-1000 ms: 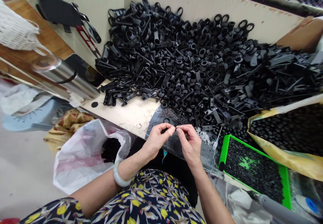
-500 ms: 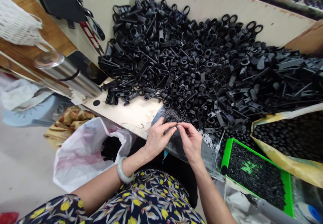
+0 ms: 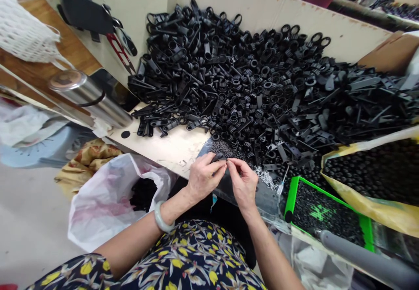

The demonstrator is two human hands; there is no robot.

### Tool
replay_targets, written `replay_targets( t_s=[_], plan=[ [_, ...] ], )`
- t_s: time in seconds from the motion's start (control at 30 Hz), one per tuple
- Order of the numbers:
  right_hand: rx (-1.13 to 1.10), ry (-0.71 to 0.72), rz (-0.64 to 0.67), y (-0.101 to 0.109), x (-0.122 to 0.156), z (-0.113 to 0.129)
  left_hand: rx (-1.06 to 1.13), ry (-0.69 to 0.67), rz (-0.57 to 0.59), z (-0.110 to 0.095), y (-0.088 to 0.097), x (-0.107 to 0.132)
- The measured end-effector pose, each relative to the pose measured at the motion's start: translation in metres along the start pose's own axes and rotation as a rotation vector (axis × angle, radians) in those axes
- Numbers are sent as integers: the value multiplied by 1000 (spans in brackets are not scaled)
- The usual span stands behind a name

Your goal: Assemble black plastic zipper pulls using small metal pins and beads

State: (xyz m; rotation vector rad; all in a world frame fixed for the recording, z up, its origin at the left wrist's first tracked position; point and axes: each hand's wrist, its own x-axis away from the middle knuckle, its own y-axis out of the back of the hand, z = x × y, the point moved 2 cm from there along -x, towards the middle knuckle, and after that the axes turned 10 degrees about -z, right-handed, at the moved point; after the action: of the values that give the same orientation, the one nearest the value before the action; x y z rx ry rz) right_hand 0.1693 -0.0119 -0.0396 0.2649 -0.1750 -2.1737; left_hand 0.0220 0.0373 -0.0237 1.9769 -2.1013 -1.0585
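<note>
My left hand (image 3: 204, 176) is closed around a small black plastic part (image 3: 218, 156), which shows above its fingers. The fingertips of my right hand (image 3: 242, 180) are pinched together and meet the left fingertips; whatever is between them is too small to make out. Both hands are over the dark mat (image 3: 229, 187) at the table's front edge. Just beyond them lies a heap of tiny black pieces (image 3: 231, 147). Right of my right hand is a small pile of silvery pins (image 3: 266, 177).
A large heap of black plastic parts (image 3: 229, 76) fills the table's back. To the right stand a green tray (image 3: 292, 194) and a yellow-edged sack (image 3: 369, 200). A steel flask (image 3: 94, 100) is at left, above a white bag (image 3: 94, 207). A grey cylindrical tool (image 3: 356, 250) is lower right.
My hands stay together and have shifted slightly left in view. More of the black part shows above my left fingers. The view has turned a little, bringing more of the grey tool into sight.
</note>
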Motion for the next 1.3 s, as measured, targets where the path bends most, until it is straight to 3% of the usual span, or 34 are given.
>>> replay_targets(
  t_s=[0.17, 0.3, 0.5, 0.7, 0.83, 1.13, 1.3],
  plan=[
    [-92, 21, 12, 14, -4, 8, 329, 366, 57, 2, 4, -2],
    [-32, 112, 80, 20, -1, 19, 463, 491, 100, -2, 7, 2],
    [54, 211, 129, 22, 0, 26, 441, 431, 120, -4, 11, 5],
    [190, 402, 173, 30, 0, 26, 372, 369, 169, -5, 12, 8],
    [203, 415, 154, 35, 1, 24, 387, 364, 188, -10, 12, 8],
    [181, 443, 176, 40, 0, 29, 425, 406, 195, -14, 12, 7],
    [158, 434, 138, 39, 6, 31, 618, 582, 224, -17, 9, 7]
  ],
)
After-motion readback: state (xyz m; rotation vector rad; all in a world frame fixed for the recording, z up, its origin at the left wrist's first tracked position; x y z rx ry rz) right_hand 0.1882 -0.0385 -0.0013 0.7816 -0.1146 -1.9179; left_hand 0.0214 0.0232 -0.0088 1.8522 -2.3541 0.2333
